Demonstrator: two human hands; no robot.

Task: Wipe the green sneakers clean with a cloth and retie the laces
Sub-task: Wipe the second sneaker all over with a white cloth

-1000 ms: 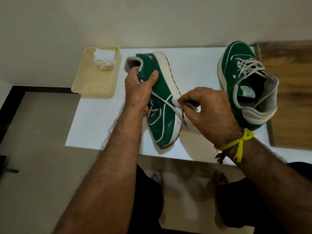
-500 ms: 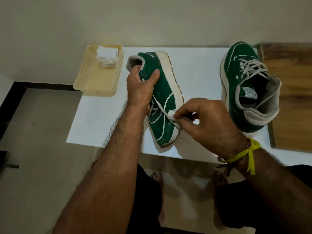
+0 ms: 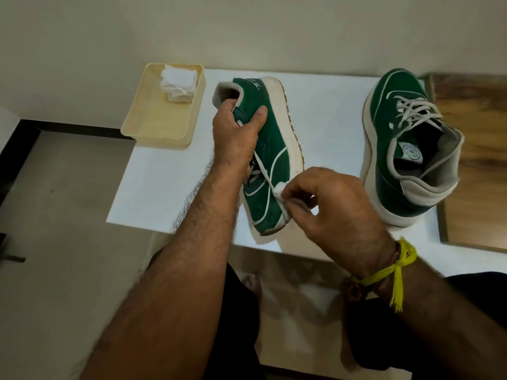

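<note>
Near the middle of the white surface (image 3: 175, 171), toward its near edge: one green sneaker (image 3: 270, 160) tipped on its side, sole facing right, heel toward the far edge, toe toward the near edge. Gripped at the heel end by the left hand (image 3: 237, 138), fingers curled into the collar, thumb pressed on the green side panel. Pinched in the curled fingers of the right hand (image 3: 333, 212): a small white cloth (image 3: 279, 192), pressed against the sneaker's side close to the toe, just beside the white sole edge. A loose white lace (image 3: 262, 170) trailing across the side panel, from below the left hand down to the cloth. Toward the right edge of the surface: second green sneaker (image 3: 406, 149) upright, laces loosely crossed, toe toward the far edge. At the far left corner, overhanging the left edge: cream tray (image 3: 153, 124) with folded white cloths (image 3: 179, 82) at its far end. Yellow thread (image 3: 395, 270) tied round the right wrist.
</note>
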